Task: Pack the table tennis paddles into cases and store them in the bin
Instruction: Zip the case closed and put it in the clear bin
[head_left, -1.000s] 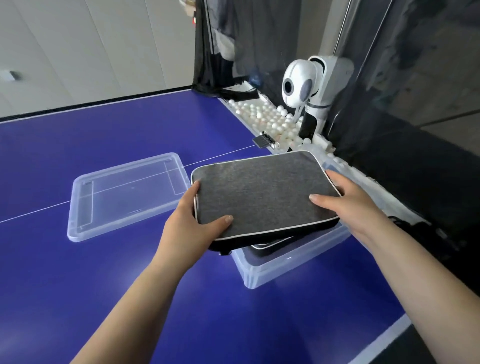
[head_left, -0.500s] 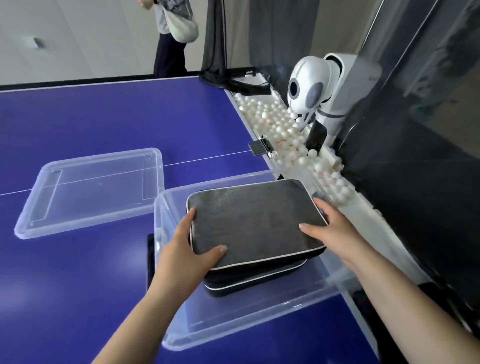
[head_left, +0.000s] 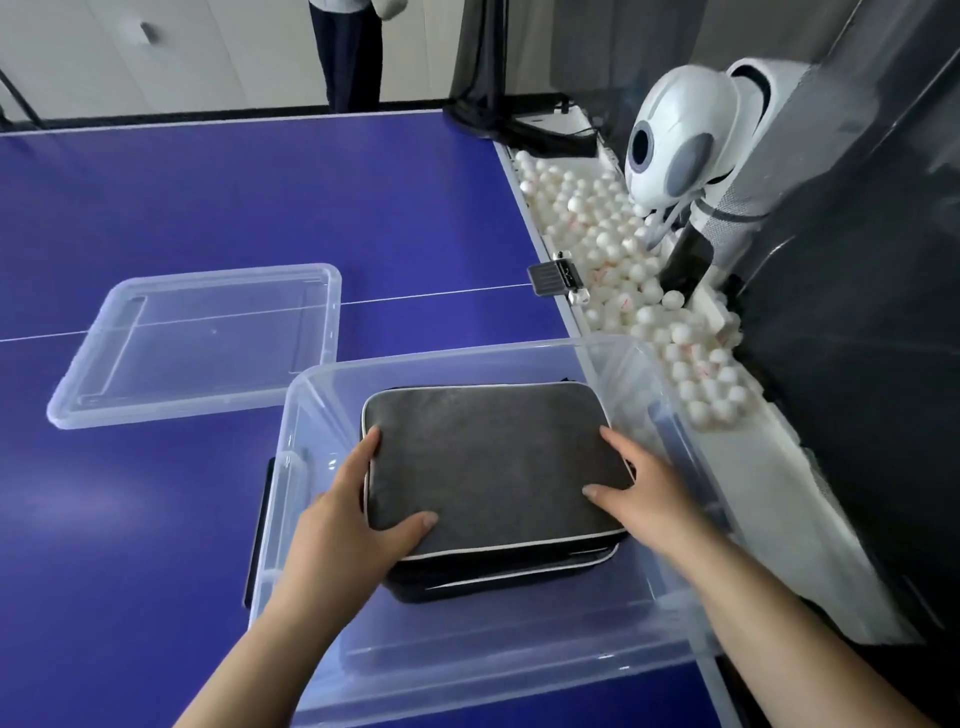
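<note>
A grey fabric paddle case (head_left: 488, 457) with white piping lies flat inside the clear plastic bin (head_left: 441, 670), stacked on a second dark case (head_left: 498, 579) whose front edge shows beneath it. My left hand (head_left: 353, 519) grips the top case's near left corner, thumb on top. My right hand (head_left: 639, 483) holds its right edge, fingers spread over the top. No paddles are visible.
The bin's clear lid (head_left: 208, 338) lies upside down on the blue table (head_left: 260, 197), to the left. A white ball-feeding robot (head_left: 675, 145) and a trough of several white balls (head_left: 623, 270) run along the table's right edge. A person stands at the far end (head_left: 348, 52).
Both hands have lowered the grey case from above the bin's rim down into the bin, onto the other case. The view has tilted and moved closer.
</note>
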